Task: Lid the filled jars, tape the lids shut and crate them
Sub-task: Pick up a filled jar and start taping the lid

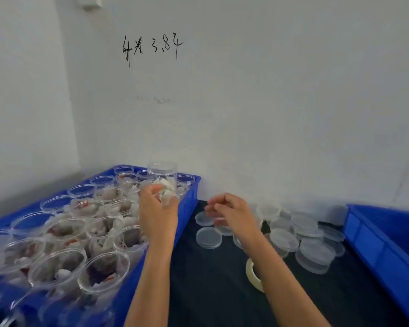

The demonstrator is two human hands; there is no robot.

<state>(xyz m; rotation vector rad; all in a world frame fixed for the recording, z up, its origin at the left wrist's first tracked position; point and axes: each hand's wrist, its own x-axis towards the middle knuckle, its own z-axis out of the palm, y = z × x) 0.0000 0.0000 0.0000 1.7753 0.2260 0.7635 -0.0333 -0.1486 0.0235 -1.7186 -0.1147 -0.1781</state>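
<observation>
The left hand (157, 206) grips a clear jar (162, 178) above the blue crate (189, 204) of open jars, while the right hand (232, 213) hovers over loose lids (293, 234) near a tape roll (252, 274).

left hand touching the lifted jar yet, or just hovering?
Touching. The head view shows the left hand with fingers curled round the lower part of the clear jar, holding it raised above the blue crate.
</observation>
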